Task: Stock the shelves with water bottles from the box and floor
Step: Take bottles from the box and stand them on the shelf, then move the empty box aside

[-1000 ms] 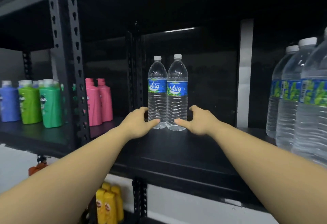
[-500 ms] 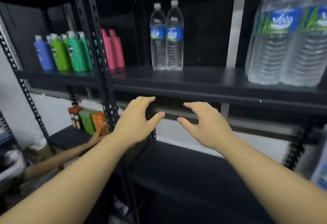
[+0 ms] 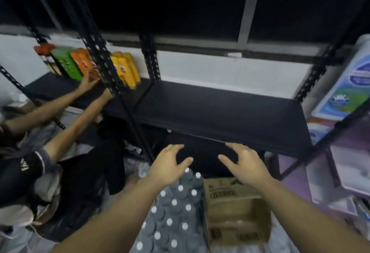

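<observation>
head view | my left hand (image 3: 168, 167) and right hand (image 3: 245, 164) let go, came down from the shelf, fingers spread wide, holding nothing | clear plastic white-capped water bottles (image 3: 174, 208) stand on the floor, touching the brown cardboard box (image 3: 236, 208), below the black metal shelf (image 3: 220, 110) front edge | next: grab more

Both arms outstretched; left hand (image 3: 167, 165), right hand (image 3: 245, 164) empty, fingers spread.

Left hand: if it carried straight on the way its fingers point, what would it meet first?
Probably the front edge of the black metal shelf board: the left hand, open, points forward towards it. Depth is unclear, so it might pass beneath into the dark gap.
</observation>
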A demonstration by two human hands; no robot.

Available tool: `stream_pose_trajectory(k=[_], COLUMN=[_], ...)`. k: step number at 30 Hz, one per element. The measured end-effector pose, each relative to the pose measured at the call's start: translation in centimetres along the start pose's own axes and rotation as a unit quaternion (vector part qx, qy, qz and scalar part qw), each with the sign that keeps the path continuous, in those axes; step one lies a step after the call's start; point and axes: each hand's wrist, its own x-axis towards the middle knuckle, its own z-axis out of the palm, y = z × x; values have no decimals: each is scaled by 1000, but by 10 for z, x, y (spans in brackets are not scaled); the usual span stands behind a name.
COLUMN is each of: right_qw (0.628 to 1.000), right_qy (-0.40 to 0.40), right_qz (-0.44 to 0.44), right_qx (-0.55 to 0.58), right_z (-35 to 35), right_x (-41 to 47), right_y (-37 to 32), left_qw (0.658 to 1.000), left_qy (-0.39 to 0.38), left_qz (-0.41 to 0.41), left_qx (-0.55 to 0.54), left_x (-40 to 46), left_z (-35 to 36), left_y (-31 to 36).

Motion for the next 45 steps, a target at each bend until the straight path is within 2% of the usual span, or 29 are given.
stream_pose_trajectory(k=[5,11,17,21,24,30,33,37,41,45], right_qw=[996,982,977,968,975,976,972,974,962,940], right_qy=[-29,-87,-115,-136,-119,-27,-3,9,13,-1], right_qz=[88,166,179,210,187,162,188,200,265,340], right_qx=[-12,13,21,12,-24,-142,-142,-104,-61,-13], right_z=[68,152,236,283,310,330,326,313,294,282], right_x=[-4,4,17,25,36,52,48,30,7,-20], right_y=[63,102,147,199,246,337,375,412,437,448], left_qw=[995,981,966,963,963,969,971,987,985,966], left_qy=[-88,-165,-215,-226,-230,-194,-170,-112,-123,-190], left_qz=[-40,-87,-127,-129,-124,-133,-145,-114,-119,-172], left_qx=[-17,-45,-72,-72,-65,-70,-90,-17,30,-38], left_x=[13,19,32,48,65,93,96,105,112,93], left_z=[73,154,234,294,341,424,453,470,473,482], left_y=[-49,-115,-162,-180,-185,-190,-191,-191,-177,-170])
